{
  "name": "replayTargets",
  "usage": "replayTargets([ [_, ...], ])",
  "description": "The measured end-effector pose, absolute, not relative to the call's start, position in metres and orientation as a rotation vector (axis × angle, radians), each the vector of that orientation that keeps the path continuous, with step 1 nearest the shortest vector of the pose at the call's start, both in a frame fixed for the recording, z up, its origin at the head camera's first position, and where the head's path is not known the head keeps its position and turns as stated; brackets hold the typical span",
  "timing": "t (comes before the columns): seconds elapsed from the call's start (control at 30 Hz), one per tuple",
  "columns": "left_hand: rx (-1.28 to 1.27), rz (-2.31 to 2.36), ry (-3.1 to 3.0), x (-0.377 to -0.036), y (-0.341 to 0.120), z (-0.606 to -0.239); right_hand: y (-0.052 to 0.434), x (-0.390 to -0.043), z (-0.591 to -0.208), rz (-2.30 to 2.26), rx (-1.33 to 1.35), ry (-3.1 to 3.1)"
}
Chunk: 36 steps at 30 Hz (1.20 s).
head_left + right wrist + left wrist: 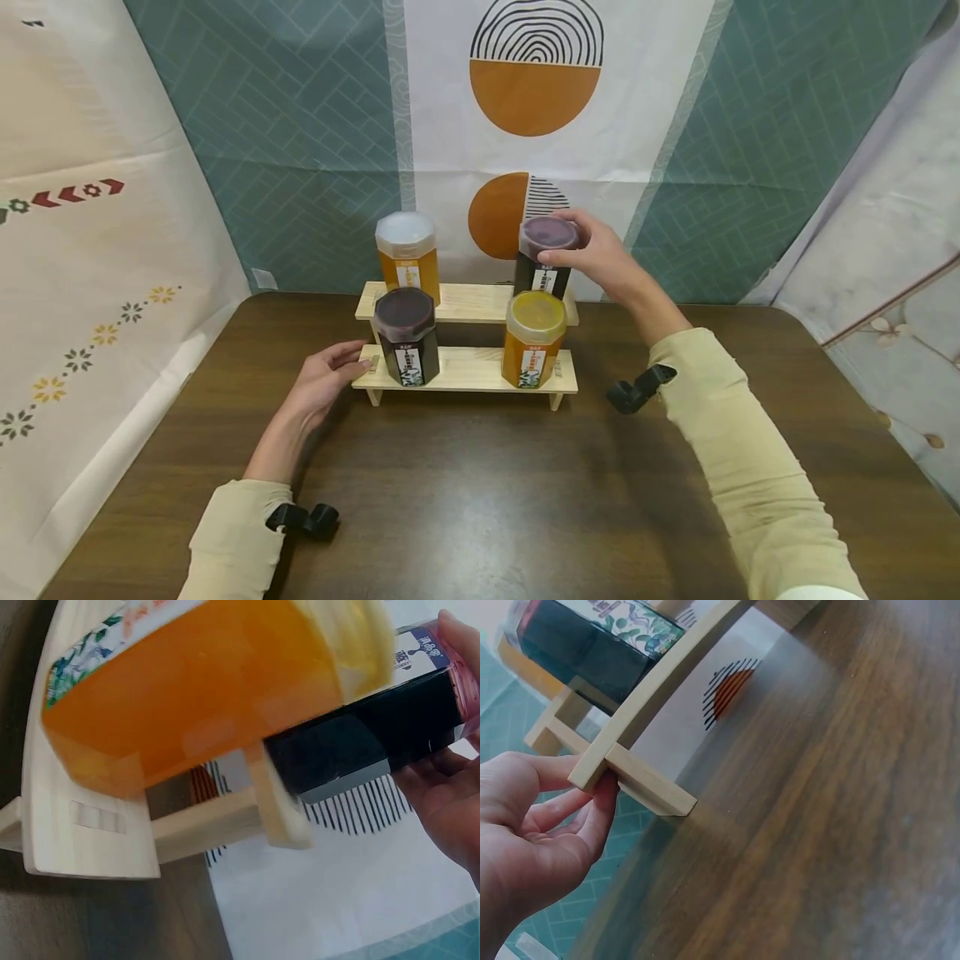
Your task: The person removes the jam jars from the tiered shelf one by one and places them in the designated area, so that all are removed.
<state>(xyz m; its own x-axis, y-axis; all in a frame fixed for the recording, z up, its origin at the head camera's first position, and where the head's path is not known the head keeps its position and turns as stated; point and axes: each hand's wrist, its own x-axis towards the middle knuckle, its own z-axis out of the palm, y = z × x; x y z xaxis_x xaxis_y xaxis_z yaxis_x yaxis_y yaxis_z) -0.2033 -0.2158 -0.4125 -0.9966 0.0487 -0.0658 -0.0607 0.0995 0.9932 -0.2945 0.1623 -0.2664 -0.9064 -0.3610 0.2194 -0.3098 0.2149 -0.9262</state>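
Observation:
A two-tier wooden rack stands on the table, its lower shelf's left end pinched by my left hand. In the left wrist view, the thumb lies on top of the shelf end and fingers curl beneath. My right hand grips a dark jar by its lid, at the upper shelf's right end. Its base overlaps the shelf edge in the right wrist view. In front of it, an amber jar with a yellow lid sits on the lower shelf. Another dark jar stands lower left, and a white-lidded amber jar upper left.
The brown wooden table extends in front of the rack and to both sides. Close behind the rack hangs a teal and white patterned cloth. Pale printed cloths flank the table at left and right.

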Motion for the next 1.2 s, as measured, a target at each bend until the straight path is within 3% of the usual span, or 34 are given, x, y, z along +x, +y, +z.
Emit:
replayTargets([
  [0.6, 0.017, 2.032, 2.306, -0.204, -0.216, -0.414, 0.241, -0.285, -0.257, -1.978, -0.532, 2.44],
  [0.83, 0.006, 2.05, 2.297, -0.202, -0.22, -0.413, 0.258, -0.285, -0.286, -1.749, -0.466, 2.609],
  [1.2, 0.008, 2.059, 2.288, -0.202, -0.22, -0.416, 0.264, -0.285, -0.348, -1.834, -0.47, 2.437],
])
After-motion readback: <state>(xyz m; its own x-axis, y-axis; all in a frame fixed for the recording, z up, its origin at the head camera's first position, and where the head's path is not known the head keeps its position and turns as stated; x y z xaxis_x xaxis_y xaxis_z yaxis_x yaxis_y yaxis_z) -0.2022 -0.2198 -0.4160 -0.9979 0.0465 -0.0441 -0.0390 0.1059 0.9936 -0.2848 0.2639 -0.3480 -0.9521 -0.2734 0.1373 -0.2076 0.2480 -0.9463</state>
